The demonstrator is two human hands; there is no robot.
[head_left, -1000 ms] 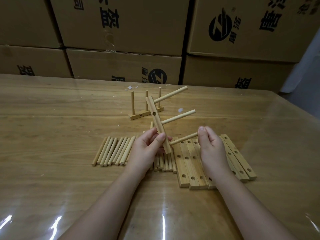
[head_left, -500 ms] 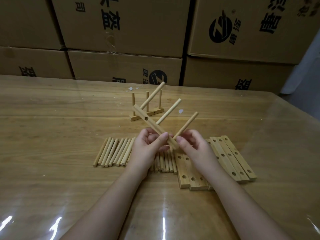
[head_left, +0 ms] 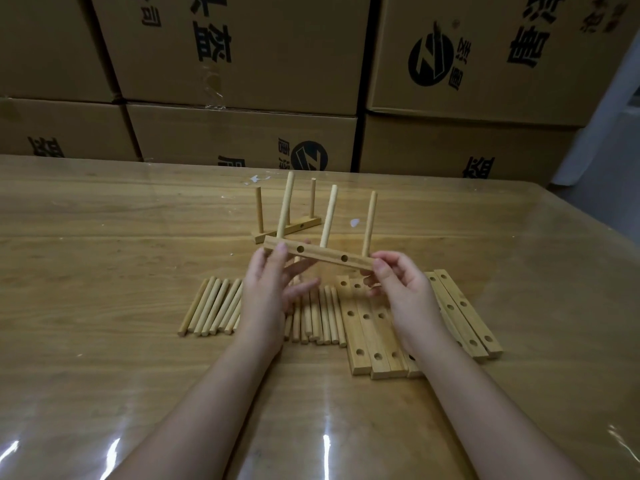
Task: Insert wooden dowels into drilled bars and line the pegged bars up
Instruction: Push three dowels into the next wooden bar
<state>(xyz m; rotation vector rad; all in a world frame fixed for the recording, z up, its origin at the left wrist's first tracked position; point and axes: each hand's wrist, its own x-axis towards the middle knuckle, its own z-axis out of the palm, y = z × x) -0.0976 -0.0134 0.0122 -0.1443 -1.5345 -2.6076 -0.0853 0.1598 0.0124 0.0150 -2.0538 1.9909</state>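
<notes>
I hold a drilled wooden bar point(head_left: 322, 256) level above the table, with three dowels standing up from it. My left hand point(head_left: 266, 289) pinches its left end and my right hand point(head_left: 403, 292) pinches its right end. Behind it a finished pegged bar point(head_left: 294, 227) stands on the table with upright dowels. Loose dowels point(head_left: 214, 306) lie in a row under and left of my left hand. Several drilled bars point(head_left: 367, 327) lie flat under and right of my right hand.
The wooden table point(head_left: 104, 271) has a glossy clear cover. Stacked cardboard boxes point(head_left: 242, 64) form a wall along its far edge. The table's right edge point(head_left: 595, 258) runs diagonally at the right.
The held bar has turned from steeply tilted to level, so its dowels now point up. My right hand moved from the lowest dowel to the bar's right end.
</notes>
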